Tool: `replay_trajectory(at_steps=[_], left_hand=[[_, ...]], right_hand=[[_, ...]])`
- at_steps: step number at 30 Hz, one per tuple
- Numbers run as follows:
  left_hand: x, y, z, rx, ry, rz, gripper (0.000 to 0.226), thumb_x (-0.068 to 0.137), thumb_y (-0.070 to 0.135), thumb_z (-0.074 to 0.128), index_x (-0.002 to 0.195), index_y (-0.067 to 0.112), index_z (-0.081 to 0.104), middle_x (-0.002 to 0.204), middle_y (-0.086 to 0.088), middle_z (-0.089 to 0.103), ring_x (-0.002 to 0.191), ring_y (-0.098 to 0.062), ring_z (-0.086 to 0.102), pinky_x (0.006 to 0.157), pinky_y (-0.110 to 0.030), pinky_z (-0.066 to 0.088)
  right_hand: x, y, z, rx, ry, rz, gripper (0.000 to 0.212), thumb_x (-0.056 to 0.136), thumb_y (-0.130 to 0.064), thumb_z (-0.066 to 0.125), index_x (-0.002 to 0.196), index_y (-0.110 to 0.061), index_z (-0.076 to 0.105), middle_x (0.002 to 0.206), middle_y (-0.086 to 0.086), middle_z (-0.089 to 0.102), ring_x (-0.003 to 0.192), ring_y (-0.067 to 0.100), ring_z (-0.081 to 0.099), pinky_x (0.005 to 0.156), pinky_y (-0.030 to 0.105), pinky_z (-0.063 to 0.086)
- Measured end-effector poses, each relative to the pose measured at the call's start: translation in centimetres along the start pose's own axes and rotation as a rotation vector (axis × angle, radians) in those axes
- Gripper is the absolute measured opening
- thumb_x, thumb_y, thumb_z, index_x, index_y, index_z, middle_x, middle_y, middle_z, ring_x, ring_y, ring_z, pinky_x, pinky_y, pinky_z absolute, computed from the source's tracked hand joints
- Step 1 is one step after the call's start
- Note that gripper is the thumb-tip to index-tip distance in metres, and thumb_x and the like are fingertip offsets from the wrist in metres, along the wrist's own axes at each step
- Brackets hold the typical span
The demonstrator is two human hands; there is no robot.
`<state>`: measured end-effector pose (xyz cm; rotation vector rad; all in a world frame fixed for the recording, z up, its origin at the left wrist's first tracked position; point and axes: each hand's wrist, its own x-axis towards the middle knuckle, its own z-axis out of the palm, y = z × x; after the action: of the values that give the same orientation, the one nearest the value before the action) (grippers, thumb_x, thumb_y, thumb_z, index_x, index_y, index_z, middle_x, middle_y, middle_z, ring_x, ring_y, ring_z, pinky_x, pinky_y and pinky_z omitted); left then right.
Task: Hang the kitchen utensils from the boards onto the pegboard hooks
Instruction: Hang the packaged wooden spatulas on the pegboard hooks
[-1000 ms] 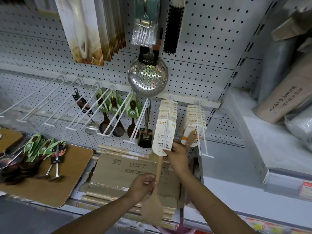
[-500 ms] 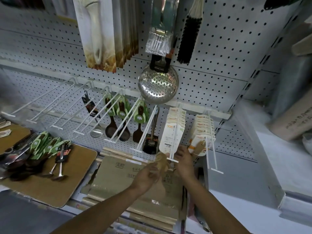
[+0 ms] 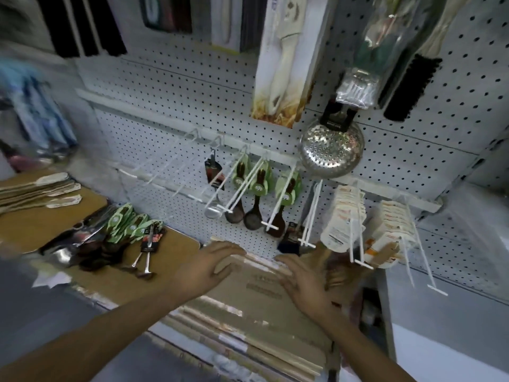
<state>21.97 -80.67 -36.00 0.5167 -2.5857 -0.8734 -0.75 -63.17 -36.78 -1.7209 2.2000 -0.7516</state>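
White perforated metal pegboard wall (image 3: 192, 106) fills the upper frame, blurred at the left. A row of long white wire hooks (image 3: 242, 186) juts from its rail.

Stack of flattened brown cardboard boxes (image 3: 248, 312) lies below the hooks, centre frame. Both hands hover over it.

Two brown wooden boards on the left: the near rounded board (image 3: 176, 244) carries a heap of utensils; the far board (image 3: 41, 216) carries a fan of pale wooden spatulas with white card labels (image 3: 41, 188).

Heap on the near board: dark spoons in green card sleeves (image 3: 124, 227), shiny steel ladles (image 3: 71, 244) and two small steel utensils with black-and-red tags (image 3: 147, 252), lying side by side, handles toward the wall.

Already on the hooks, left to right: one steel ladle with a black tag (image 3: 213, 194), three dark wooden spoons in green sleeves (image 3: 256, 197), a black-handled utensil (image 3: 292, 235), then two packs of white-carded wooden spatulas (image 3: 344, 216) and (image 3: 391, 230).

Round perforated steel skimmer (image 3: 332, 150) hangs higher up, beside a black bristle brush (image 3: 410, 86) and a tall printed card pack (image 3: 283, 64).

Left hand (image 3: 203, 268): fingers spread wide and straight, palm down, holding nothing, just right of the near board.

Right hand (image 3: 305, 279): fingers splayed wide, holding nothing, just below the tip of the hook bearing the left spatula pack. Whether it touches the cardboard, cannot tell.
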Motion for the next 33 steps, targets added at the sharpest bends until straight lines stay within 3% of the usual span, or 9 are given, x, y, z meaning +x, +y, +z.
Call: replay_trajectory(at_steps=[2,5,10,14,24,27,30,33], left_hand=[[-2.3,-1.4,-2.9,-0.024,0.042,-0.025,0.034,0.098,0.032,0.058,0.131,0.040,0.055,0.133,0.019,0.056,0.126,-0.001,0.051,0.105,-0.026,0.044],[-5.8,-3.6,-7.5,0.025,0.111,-0.037,0.036,0.096,0.031,0.063,0.131,0.036,0.058,0.134,0.018,0.056,0.124,0.004,0.050,0.103,-0.019,0.042],[-13.4,-8.4,-16.1,0.139,0.158,-0.048,0.043,0.092,0.033,0.068,0.133,0.033,0.057,0.135,0.016,0.057,0.127,-0.002,0.050,0.107,-0.024,0.041],[-19.3,-12.0,-22.2,0.223,0.183,-0.093,0.045,0.093,0.046,0.064,0.136,0.040,0.052,0.138,0.022,0.053,0.130,0.003,0.046,0.107,-0.029,0.044],[-31.0,-18.4,-34.1,0.315,0.289,-0.234,0.050,0.090,0.044,0.069,0.135,0.029,0.056,0.136,0.011,0.058,0.126,-0.006,0.051,0.106,-0.024,0.041],[-33.3,-20.3,-35.9,0.318,0.322,-0.295,0.050,0.088,0.043,0.071,0.134,0.029,0.057,0.134,0.012,0.058,0.123,-0.003,0.050,0.104,-0.020,0.040],[-35.2,-22.5,-37.3,0.315,0.331,-0.335,0.049,0.088,0.044,0.070,0.133,0.033,0.055,0.134,0.015,0.057,0.122,0.001,0.047,0.102,-0.005,0.028],[-36.4,-25.6,-39.0,0.331,0.341,-0.400,0.051,0.089,0.050,0.067,0.135,0.031,0.055,0.136,0.013,0.056,0.125,-0.001,0.047,0.105,-0.012,0.033]], right_hand=[[1.4,-3.5,1.3,-0.030,-0.017,-0.081,0.040,0.095,-0.023,0.059,0.134,-0.030,0.051,0.131,-0.019,0.047,0.124,0.002,0.043,0.106,0.021,0.035],[3.6,-8.9,3.5,-0.034,-0.017,-0.156,0.037,0.097,-0.031,0.056,0.134,-0.027,0.052,0.133,-0.016,0.049,0.125,0.002,0.042,0.104,0.010,0.026],[7.2,-19.6,8.4,0.010,-0.038,-0.248,0.042,0.097,-0.046,0.046,0.134,-0.027,0.053,0.134,-0.015,0.052,0.124,0.002,0.045,0.102,0.015,0.032],[9.7,-27.9,12.0,0.024,-0.042,-0.312,0.040,0.096,-0.042,0.053,0.134,-0.029,0.052,0.133,-0.018,0.050,0.121,-0.006,0.041,0.099,0.009,0.029],[15.9,-43.7,21.0,0.016,-0.139,-0.513,0.045,0.095,-0.045,0.055,0.138,-0.033,0.047,0.140,-0.014,0.048,0.130,0.004,0.041,0.107,0.027,0.037],[17.5,-47.2,23.5,0.018,-0.170,-0.538,0.048,0.095,-0.043,0.056,0.140,-0.030,0.047,0.141,-0.012,0.047,0.130,0.002,0.038,0.110,0.027,0.032],[19.8,-49.9,26.2,0.003,-0.204,-0.600,0.049,0.095,-0.041,0.058,0.141,-0.029,0.046,0.142,-0.013,0.047,0.129,-0.002,0.035,0.111,0.025,0.032],[22.8,-52.2,29.3,-0.014,-0.254,-0.633,0.050,0.095,-0.045,0.054,0.142,-0.029,0.044,0.144,-0.013,0.044,0.132,0.001,0.035,0.111,0.022,0.028]])
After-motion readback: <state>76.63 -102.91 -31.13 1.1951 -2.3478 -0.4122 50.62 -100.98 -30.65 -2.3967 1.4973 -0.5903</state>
